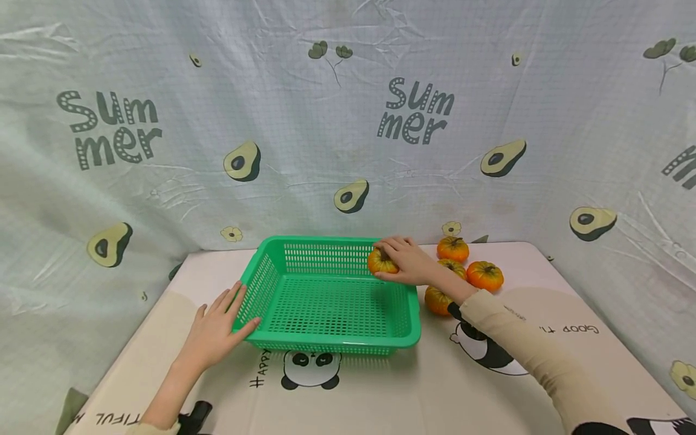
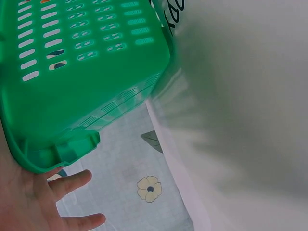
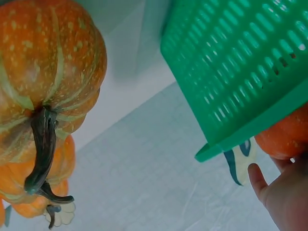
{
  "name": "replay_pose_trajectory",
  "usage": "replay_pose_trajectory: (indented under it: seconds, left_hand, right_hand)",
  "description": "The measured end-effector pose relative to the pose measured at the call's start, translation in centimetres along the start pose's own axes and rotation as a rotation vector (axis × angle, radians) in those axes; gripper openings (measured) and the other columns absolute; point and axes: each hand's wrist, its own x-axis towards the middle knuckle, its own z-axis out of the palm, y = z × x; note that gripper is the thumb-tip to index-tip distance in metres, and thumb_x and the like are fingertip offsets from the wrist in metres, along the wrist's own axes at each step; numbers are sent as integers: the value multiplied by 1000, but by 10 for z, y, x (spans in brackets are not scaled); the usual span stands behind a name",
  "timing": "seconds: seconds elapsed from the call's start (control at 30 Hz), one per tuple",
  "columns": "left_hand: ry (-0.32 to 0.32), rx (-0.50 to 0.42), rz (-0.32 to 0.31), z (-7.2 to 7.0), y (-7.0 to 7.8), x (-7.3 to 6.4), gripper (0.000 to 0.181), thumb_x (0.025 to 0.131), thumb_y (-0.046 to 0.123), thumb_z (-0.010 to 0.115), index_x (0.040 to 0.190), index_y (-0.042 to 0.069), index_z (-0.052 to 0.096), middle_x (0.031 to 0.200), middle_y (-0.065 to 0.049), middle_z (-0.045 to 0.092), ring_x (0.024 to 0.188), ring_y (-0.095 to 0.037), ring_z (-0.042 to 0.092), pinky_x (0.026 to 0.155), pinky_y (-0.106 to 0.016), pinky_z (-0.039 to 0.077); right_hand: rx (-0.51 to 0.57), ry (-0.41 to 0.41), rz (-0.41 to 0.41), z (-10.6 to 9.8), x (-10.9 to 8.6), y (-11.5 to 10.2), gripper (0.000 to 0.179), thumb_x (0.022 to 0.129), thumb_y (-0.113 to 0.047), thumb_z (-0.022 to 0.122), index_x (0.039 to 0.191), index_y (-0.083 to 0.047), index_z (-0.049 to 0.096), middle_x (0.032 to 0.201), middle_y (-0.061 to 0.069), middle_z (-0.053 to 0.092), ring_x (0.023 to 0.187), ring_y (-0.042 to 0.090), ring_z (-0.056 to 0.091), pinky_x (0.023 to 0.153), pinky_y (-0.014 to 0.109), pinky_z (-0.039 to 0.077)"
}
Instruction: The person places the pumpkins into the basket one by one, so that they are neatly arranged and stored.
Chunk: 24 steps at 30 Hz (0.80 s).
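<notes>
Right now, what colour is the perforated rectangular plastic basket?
Basket is plain green; head view shows best.

Pale curtain is hanging behind and at both sides, creasing in places; it's carrying dark SUMMER lettering, avocado prints, flower prints. Pale table cover is lying below, showing upside-down panda print, HAPPY lettering running beside it, GOOD lettering sitting toward right edge.

From the near side, the head camera looks forward and down across the surface; the tilted wrist cameras, much nearer, face the green basket and the cloth beyond, both shared by all three views.
</notes>
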Motion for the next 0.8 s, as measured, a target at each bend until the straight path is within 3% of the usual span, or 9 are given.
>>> replay_pose_trajectory:
  seconds: [0.4,0.8]
  left_hand:
    - [4,-1,9,-1,1,3,75,86,51,46,138,0,30,143,-20,30,127,-40,32,91,-67,27]
    - [10,-12,11,0,0,1,74,86,50,47,138,0,31,143,-20,30,127,-40,32,91,-67,26]
  right_hand:
    - [-38,-158,-62,8,13,3,69,74,-57,61,124,-11,48,123,3,50,111,23,44,88,44,33]
    - [-70,-269,-82,12,27,1,69,65,-51,72,119,-15,49,118,2,53,103,21,41,88,46,34]
